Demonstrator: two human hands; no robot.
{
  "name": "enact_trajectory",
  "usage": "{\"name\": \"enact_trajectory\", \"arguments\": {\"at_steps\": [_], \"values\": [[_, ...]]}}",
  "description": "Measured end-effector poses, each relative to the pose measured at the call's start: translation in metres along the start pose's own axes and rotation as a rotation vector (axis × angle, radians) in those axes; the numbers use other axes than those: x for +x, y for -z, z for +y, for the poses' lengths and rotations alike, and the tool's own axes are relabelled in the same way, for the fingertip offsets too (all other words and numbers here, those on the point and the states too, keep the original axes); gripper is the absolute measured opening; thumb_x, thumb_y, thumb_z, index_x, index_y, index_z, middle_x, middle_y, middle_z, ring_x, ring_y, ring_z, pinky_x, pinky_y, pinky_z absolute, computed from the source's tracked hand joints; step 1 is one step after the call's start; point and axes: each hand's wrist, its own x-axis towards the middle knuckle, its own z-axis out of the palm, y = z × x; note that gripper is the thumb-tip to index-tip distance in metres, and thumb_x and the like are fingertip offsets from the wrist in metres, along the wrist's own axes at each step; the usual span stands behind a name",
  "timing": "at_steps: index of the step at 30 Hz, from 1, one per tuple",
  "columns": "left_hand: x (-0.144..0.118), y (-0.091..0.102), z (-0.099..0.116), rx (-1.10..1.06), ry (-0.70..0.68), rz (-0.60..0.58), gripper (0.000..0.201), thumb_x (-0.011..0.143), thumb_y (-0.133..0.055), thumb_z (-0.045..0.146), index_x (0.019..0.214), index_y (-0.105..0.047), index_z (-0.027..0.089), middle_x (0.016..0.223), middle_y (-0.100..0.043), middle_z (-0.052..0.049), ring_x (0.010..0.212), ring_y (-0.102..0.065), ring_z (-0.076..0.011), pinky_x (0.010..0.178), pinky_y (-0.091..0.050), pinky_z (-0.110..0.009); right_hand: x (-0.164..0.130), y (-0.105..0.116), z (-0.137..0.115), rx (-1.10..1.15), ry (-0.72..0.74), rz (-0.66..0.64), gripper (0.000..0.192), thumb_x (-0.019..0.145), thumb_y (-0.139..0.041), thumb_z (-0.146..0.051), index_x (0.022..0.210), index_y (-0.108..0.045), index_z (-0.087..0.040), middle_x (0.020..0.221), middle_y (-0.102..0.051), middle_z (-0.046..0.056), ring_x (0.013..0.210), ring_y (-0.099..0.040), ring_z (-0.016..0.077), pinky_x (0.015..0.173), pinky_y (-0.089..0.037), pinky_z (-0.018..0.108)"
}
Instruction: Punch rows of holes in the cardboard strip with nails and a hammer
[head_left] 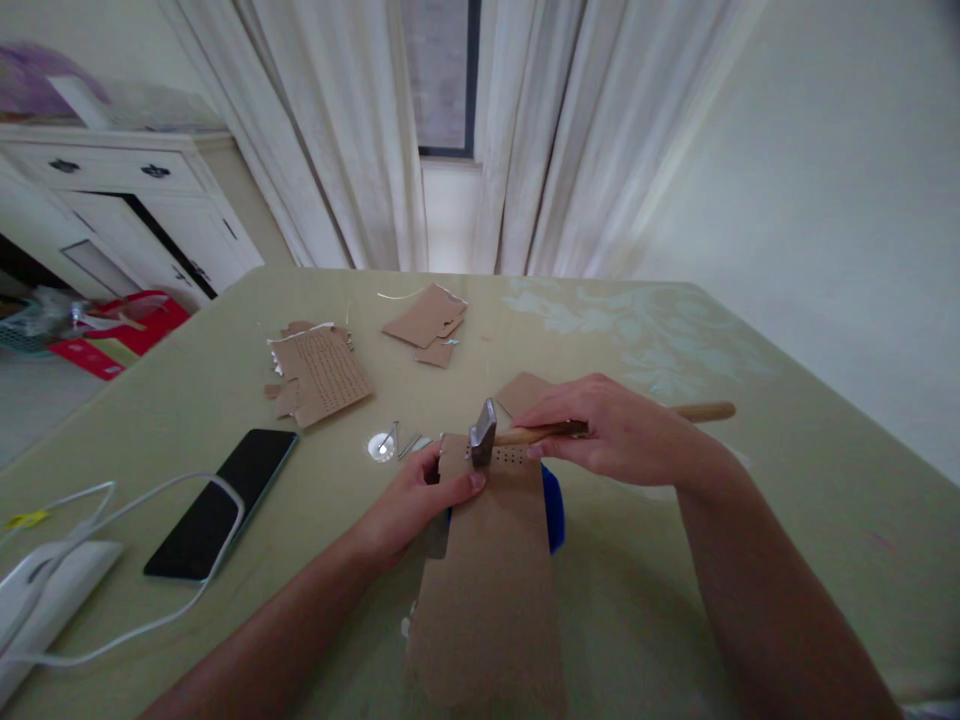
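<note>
A long brown piece of cardboard [495, 590] lies in front of me, with rows of small holes near its far end. My left hand [427, 500] grips its left edge, thumb on top and fingers mostly hidden beneath. My right hand [607, 430] is closed round the wooden handle of a hammer [484, 432]. The metal head is at the holed end, just beyond my left thumb; whether it touches the cardboard I cannot tell. Part of a blue object [553, 510] shows from under the cardboard. Several nails [401, 440] lie beside a small white disc [381, 447], left of the cardboard.
A holed cardboard piece [322, 375] and cardboard scraps [426, 318] lie farther back on the table [637, 340]. Another scrap [523, 392] sits behind the hammer. To the left are a black phone [225, 505] and a white power strip [60, 580] with a looping cable.
</note>
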Motion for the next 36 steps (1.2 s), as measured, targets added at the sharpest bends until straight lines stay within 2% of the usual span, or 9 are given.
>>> {"name": "enact_trajectory", "arguments": {"at_steps": [9,12,17,24,26,28,30,33,36], "values": [[0.001,-0.004,0.002,-0.011,-0.013,-0.006,0.064,0.068,-0.103,0.053,0.116,-0.08,0.019,0.109,-0.083,-0.011,0.088,-0.077,-0.0235,0.075,-0.062,-0.031,-0.001,-0.002,-0.005,0.009,-0.05,0.002,0.015,0.1,-0.078,-0.021,0.112,-0.088,-0.021,0.101,-0.086,0.006,0.091,-0.077,0.0231,0.084,-0.053,0.032],[0.002,-0.002,0.004,-0.017,-0.003,-0.005,0.067,0.067,-0.103,0.054,0.117,-0.078,0.019,0.111,-0.083,-0.012,0.088,-0.078,-0.0247,0.076,-0.063,-0.033,-0.008,-0.009,-0.009,0.071,-0.112,0.117,0.016,0.099,-0.08,-0.025,0.113,-0.088,-0.022,0.102,-0.085,0.006,0.088,-0.076,0.0227,0.081,-0.053,0.032],[0.001,0.005,0.009,-0.011,0.093,-0.035,0.069,0.063,-0.105,0.049,0.117,-0.074,0.019,0.115,-0.084,-0.015,0.086,-0.079,-0.0261,0.077,-0.064,-0.036,-0.024,-0.039,-0.012,0.706,-0.323,0.578,0.024,0.102,-0.08,-0.042,0.111,-0.08,-0.02,0.071,-0.065,-0.002,0.055,-0.054,0.0123,0.05,-0.042,0.023],[-0.006,0.007,0.018,0.01,0.098,-0.125,0.062,0.072,-0.099,0.053,0.121,-0.075,0.023,0.115,-0.084,-0.011,0.1,-0.08,-0.0315,0.087,-0.063,-0.04,-0.03,-0.075,0.01,1.367,-0.351,0.703,0.037,0.092,-0.09,-0.05,0.105,-0.076,-0.019,0.066,-0.055,-0.007,0.038,-0.028,0.0022,0.032,-0.027,0.014],[0.0,0.015,0.023,0.059,-0.01,-0.02,0.062,0.079,-0.09,0.064,0.124,-0.076,0.023,0.121,-0.083,-0.012,0.109,-0.079,-0.0315,0.092,-0.061,-0.039,-0.029,-0.082,0.02,1.407,-0.383,0.718,0.034,0.091,-0.09,-0.046,0.104,-0.077,-0.018,0.066,-0.054,-0.008,0.038,-0.024,0.0016,0.031,-0.026,0.014],[0.009,0.028,0.029,0.2,-0.177,0.219,0.06,0.085,-0.079,0.072,0.116,-0.078,0.021,0.118,-0.083,-0.014,0.112,-0.077,-0.0304,0.092,-0.059,-0.037,-0.026,-0.091,0.029,1.411,-0.404,0.73,0.032,0.09,-0.09,-0.043,0.105,-0.077,-0.018,0.068,-0.055,-0.007,0.039,-0.025,0.0021,0.031,-0.027,0.014],[0.016,0.046,0.034,0.539,-0.295,0.438,0.05,0.088,-0.073,0.066,0.105,-0.077,0.019,0.106,-0.083,-0.013,0.101,-0.076,-0.0294,0.084,-0.056,-0.036,-0.021,-0.1,0.034,1.414,-0.416,0.725,0.035,0.087,-0.092,-0.043,0.105,-0.076,-0.018,0.069,-0.056,-0.007,0.039,-0.029,0.0025,0.032,-0.029,0.015],[0.019,0.069,0.039,1.138,-0.261,0.661,0.03,0.095,-0.062,0.05,0.095,-0.071,0.022,0.096,-0.081,-0.01,0.089,-0.074,-0.0297,0.08,-0.053,-0.038,-0.016,-0.108,0.034,1.404,-0.444,0.679,0.041,0.082,-0.095,-0.044,0.104,-0.07,-0.019,0.07,-0.056,-0.008,0.039,-0.033,0.0022,0.034,-0.028,0.016],[0.017,0.078,0.037,1.444,-0.137,0.653,0.031,0.101,-0.055,0.05,0.094,-0.067,0.022,0.1,-0.08,-0.013,0.098,-0.076,-0.0334,0.082,-0.052,-0.039,-0.019,-0.105,0.031,1.314,-0.474,0.533,0.045,0.086,-0.091,-0.048,0.107,-0.062,-0.02,0.07,-0.059,-0.008,0.039,-0.032,0.0023,0.036,-0.024,0.017]]}}
